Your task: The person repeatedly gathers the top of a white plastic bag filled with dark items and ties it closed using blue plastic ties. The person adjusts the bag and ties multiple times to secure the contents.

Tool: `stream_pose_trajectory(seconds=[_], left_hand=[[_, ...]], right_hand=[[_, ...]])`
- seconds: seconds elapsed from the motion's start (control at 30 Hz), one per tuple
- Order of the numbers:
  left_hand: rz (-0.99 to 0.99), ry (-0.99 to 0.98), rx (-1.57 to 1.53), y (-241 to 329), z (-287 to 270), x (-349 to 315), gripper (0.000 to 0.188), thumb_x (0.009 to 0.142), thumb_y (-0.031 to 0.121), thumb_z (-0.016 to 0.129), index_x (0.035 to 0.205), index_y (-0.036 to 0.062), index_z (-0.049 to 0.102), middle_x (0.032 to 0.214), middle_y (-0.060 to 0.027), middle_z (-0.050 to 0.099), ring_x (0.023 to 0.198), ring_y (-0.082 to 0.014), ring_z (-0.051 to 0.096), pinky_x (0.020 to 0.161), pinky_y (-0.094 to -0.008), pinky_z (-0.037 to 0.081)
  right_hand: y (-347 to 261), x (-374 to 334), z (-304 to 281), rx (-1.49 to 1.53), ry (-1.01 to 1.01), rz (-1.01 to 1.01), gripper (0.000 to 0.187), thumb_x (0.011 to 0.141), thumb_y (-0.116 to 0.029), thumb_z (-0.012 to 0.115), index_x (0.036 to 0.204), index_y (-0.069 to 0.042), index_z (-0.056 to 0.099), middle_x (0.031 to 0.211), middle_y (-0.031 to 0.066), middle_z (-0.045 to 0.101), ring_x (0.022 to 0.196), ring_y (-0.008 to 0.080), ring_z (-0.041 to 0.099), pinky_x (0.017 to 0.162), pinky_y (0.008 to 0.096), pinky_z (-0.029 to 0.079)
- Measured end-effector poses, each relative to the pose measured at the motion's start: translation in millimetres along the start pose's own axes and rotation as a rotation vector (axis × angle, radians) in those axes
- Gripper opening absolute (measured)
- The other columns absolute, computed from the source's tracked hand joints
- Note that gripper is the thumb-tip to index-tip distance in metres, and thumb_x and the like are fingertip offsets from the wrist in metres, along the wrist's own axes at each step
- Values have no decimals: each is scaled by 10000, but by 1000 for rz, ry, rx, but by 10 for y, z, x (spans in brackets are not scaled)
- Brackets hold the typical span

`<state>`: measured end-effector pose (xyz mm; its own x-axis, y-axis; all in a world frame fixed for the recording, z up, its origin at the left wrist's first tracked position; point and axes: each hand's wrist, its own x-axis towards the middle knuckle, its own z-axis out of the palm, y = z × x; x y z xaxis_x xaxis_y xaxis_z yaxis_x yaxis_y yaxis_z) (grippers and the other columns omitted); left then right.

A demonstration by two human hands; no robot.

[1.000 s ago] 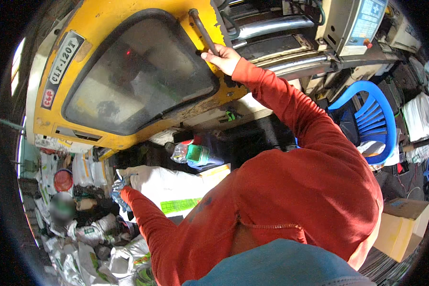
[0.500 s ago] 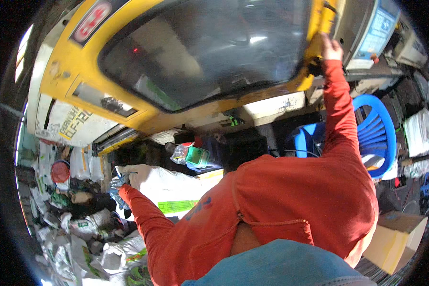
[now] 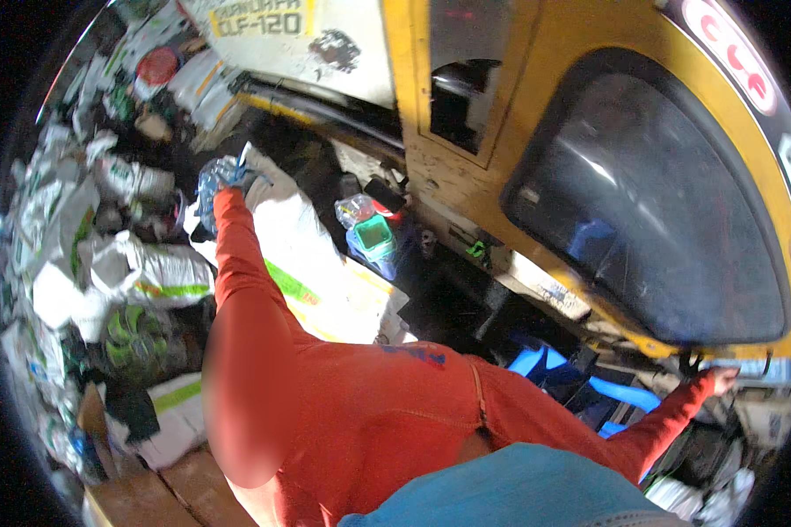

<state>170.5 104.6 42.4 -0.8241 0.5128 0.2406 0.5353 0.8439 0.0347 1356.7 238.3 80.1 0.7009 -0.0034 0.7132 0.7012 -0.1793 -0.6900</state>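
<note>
My left hand (image 3: 220, 186) is by the upper end of a large white sack (image 3: 294, 241) with green and yellow stripes. Crumpled bluish see-through plastic (image 3: 223, 174) covers the hand and hides its fingers; they look closed round it. Over on the right, my bare right hand (image 3: 723, 379) is close below the lower edge of a yellow machine door (image 3: 466, 198) with a dark window (image 3: 659, 211). Its fingers are small and unclear here, so whether they touch the door cannot be made out.
Heaps of white plastic sacks (image 3: 141, 263) lie along the left. A green plastic container (image 3: 374, 235) stands between the sack and the machine's white body (image 3: 347, 53). A blue plastic chair (image 3: 624, 393) is partly hidden behind my right arm. Brown cardboard (image 3: 149, 496) lies at lower left.
The view has turned left, so the machine door now appears farther right and tilted. My right hand shows lower, by the door's lower edge. My left hand stays by the sack's end.
</note>
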Motion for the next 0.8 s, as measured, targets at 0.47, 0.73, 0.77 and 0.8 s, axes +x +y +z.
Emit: stream_pose_trajectory(seconds=[0.47,0.73,0.77,0.8], left_hand=[[118,-114,-63,-805,321,632,450,859,452,366,1117,117,521,1098,-177,555,1003,-344,537,823,-418,428],[232,-275,-95,-1248,484,1281,451,872,442,352,1137,116,516,1118,-186,549,1021,-350,531,838,-420,423],[269,-152,-123,-1232,459,1333,417,882,432,325,1198,193,459,1149,-173,532,1058,-363,498,855,-432,410],[305,-131,-132,-1226,428,1375,409,892,422,299,1258,270,402,1180,-160,514,1095,-375,466,871,-443,397]], right_hand=[[-800,-2883,-809,-379,-158,-415,466,795,-377,531,1074,-9,471,1006,167,515,937,317,498,770,431,431],[-4495,-7030,-1657,668,-2022,-109,265,867,-232,509,1021,-21,545,890,52,564,811,155,515,728,288,427],[-5136,-7380,-1782,900,-2125,243,260,904,-253,474,988,-25,567,863,23,566,788,108,502,716,259,413],[-5733,-7618,-1870,924,-2135,52,255,897,-254,486,956,-27,585,841,22,569,769,103,498,702,244,405]])
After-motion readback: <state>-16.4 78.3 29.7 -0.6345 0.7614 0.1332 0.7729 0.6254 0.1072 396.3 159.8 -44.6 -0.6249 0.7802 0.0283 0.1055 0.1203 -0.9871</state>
